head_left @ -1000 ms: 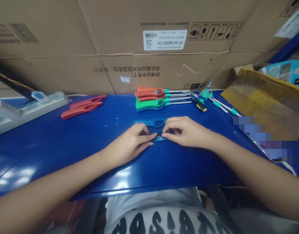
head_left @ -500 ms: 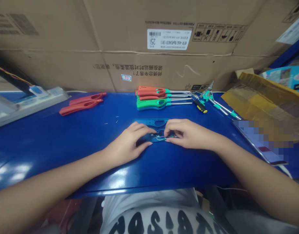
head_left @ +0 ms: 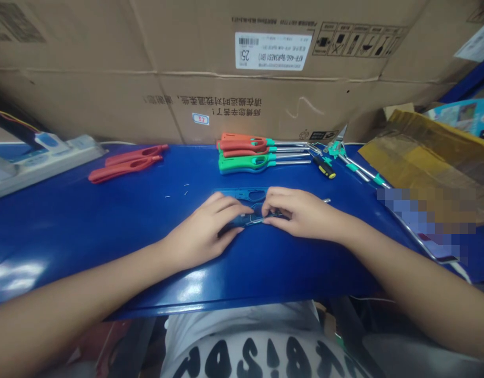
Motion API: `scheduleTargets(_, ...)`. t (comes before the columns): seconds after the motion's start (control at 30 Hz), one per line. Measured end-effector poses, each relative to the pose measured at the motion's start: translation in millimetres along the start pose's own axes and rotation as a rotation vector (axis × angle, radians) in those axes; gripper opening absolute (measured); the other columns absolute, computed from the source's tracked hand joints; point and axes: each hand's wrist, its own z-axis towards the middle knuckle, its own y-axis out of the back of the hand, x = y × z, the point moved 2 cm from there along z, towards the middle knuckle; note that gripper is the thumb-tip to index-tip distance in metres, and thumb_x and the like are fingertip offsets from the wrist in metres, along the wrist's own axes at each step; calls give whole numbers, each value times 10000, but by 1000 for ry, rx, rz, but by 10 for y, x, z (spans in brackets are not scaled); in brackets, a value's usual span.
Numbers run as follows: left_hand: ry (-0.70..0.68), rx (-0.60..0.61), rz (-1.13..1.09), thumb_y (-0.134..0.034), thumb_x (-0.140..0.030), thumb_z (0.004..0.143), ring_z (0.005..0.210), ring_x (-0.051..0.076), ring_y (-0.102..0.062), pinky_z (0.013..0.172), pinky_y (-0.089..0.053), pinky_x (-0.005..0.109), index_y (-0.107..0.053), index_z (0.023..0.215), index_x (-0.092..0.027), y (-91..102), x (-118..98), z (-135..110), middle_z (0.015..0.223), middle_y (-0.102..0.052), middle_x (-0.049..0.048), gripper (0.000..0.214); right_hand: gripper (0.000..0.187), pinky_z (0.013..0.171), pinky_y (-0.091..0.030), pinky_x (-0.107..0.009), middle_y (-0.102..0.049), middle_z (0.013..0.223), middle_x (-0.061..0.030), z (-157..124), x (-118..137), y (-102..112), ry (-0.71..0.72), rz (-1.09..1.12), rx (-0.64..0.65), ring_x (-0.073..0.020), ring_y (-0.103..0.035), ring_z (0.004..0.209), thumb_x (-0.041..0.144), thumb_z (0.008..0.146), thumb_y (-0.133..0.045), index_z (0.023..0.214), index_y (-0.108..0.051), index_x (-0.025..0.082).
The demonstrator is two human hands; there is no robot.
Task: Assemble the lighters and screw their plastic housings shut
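A dark blue lighter casing half (head_left: 247, 219) lies flat in front of me, with a pale wire along its inside. My left hand (head_left: 220, 220) pinches its left end between thumb and fingers. My right hand (head_left: 291, 212) is closed at its right part, fingertips on the wire and small inner parts, which are largely covered. A metal tube tip (head_left: 327, 200) sticks out past the right knuckles. Just behind the hands lies a second blue casing half (head_left: 245, 194), its trigger opening to the right.
Several assembled lighters (head_left: 244, 163) lie at the back, beside a yellow-black screwdriver (head_left: 324, 169) and metal tubes (head_left: 358, 170). Red casings (head_left: 125, 167) and a power strip (head_left: 48, 165) are left. Tiny pins (head_left: 186, 192) lie nearby. A phone (head_left: 419, 231) sits right; cardboard (head_left: 198, 47) stands behind.
The view has shifted slightly. The metal tube tip now shows beyond my right hand, and both hands stay at the blue casing with small finger movements.
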Motion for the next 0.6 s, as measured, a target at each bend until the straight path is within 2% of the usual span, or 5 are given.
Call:
scheduleTargets(0.27,8,35,12,-514,-168,999,1086,235,-536,1002,-460,411,-605,1281,-200,-30,16,-10,1190,-625,95,298,59,653,-375,-236,-601,940,-12,-19,-6,72,91,61,24,-95,-478,672,145,873,-631,920,-628,181)
scheduleTargets(0.43,10,52,27,-496,-178,1005,1105,247,-518,1006,-469,419,-638,1258,-208,-55,20,-19,1207,-587,111,291,112,632,-358,-228,-572,844,14,-15,-6,99,64,55,28,-90,-460,647,103,821,-645,858,-572,180)
scheduleTargets(0.6,-6,69,76,-468,-190,1018,1106,254,-512,995,-478,425,-651,1273,-223,-56,14,-32,1224,-562,121,316,63,628,-352,-235,-588,787,11,5,-36,68,47,38,15,-104,-475,652,169,885,-649,856,-593,177)
